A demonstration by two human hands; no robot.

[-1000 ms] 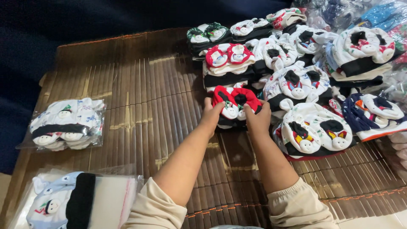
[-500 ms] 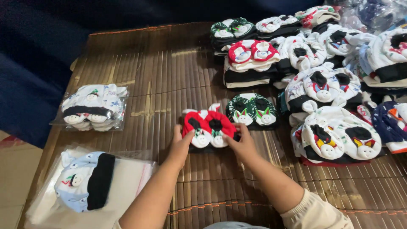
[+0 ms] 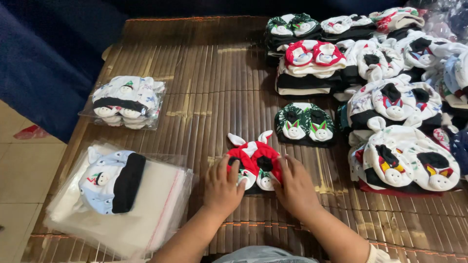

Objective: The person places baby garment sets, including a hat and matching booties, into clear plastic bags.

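— What's lying on the far left of the bamboo mat (image 3: 204, 87)?

— A clear plastic bag (image 3: 127, 103) is holding a white set of baby mittens with black bands; it's looking sealed, though the glare is making that hard to judge. Below it, a stack of empty clear bags (image 3: 146, 214) is lying flat, and a pale blue baby hat with a black band (image 3: 113, 181) is resting on top of the stack, not inside any bag.

— And the hands?

— The left hand (image 3: 223, 187) is lying palm down, fingers spread and loosely curled, pressing on the left edge of the red mitten set (image 3: 254, 163). The right hand (image 3: 294, 187) is doing the same on the right edge, fingertips touching the fabric. Neither hand is closing around it; both are resting open on it. The red set is sitting on the mat near the middle front, between the two hands, with two white ears sticking up at its far end.

— What's beyond it?

— Just behind and to the right, a dark green mitten set (image 3: 304, 124) is lying by itself, unbagged. Farther back, a pile topped with a red-trimmed set (image 3: 312, 53) is standing beside another green-topped pile (image 3: 291, 27).

— And the right side?

— Loose white sets with black patches (image 3: 407, 163) are heaping up in overlapping piles along the right edge, none of them in bags as far as I'm seeing.
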